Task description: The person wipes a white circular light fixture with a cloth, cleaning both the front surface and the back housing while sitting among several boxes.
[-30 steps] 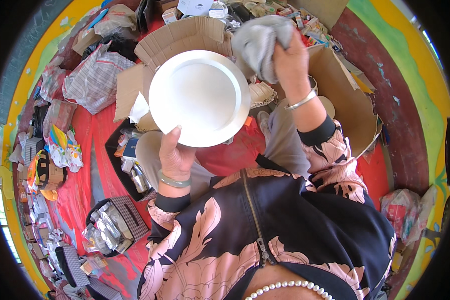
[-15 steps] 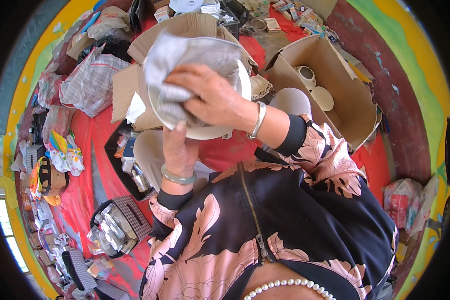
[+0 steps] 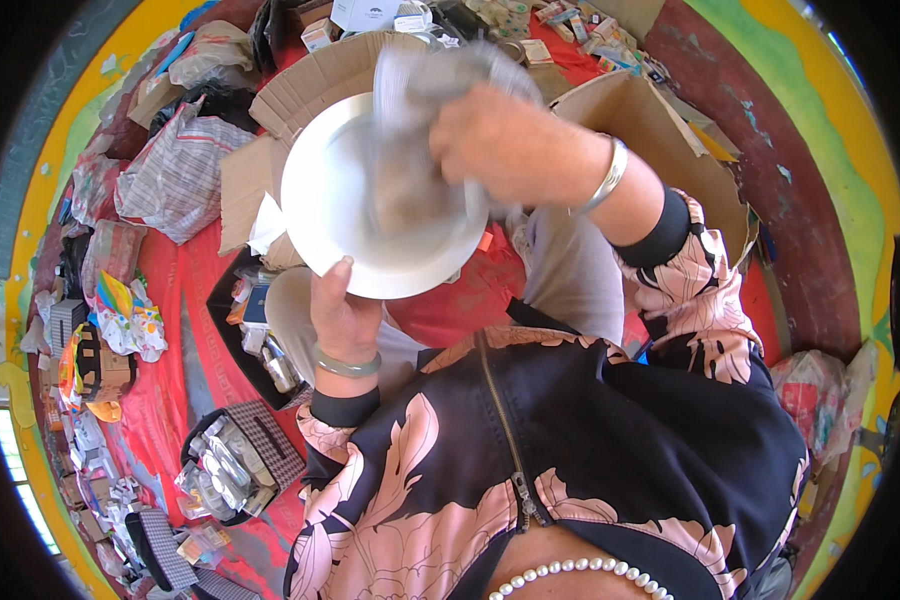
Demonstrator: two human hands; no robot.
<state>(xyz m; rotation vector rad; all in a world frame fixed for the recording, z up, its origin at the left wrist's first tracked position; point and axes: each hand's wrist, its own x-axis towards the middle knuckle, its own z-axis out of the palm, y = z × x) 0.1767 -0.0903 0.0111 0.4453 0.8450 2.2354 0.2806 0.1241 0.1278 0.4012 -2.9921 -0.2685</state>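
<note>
Two bare hands are holding things at chest level. The left hand (image 3: 346, 318) is gripping the white plate (image 3: 320, 190) by its near rim, its thumb lying along the edge and its other fingers hiding underneath. The right hand (image 3: 500, 150) is clutching a grey cloth (image 3: 402, 105) over the right half of the plate; blur is hiding whether the cloth is touching it. A pale green bangle (image 3: 348, 367) is circling the left wrist, and a silver bangle (image 3: 610, 180) is circling the right one.

The plate itself is hanging above the person's lap, tilting slightly, with a trousered knee (image 3: 288, 308) showing below it on the left. Just beyond the plate, an open cardboard box (image 3: 345, 72) is spreading its flaps, and a scrap of white paper (image 3: 267, 225) is lying close by the plate's left edge. Right of the plate, a second carton (image 3: 710, 200) is standing partly behind the right arm.

Below and left of the plate, a black box (image 3: 232, 318) is holding small packages; farther down that way, a checked basket (image 3: 275, 440) is holding clear-wrapped items. Well left of the plate, a plaid sack (image 3: 180, 175) is slumping on red sheeting (image 3: 185, 335).
</note>
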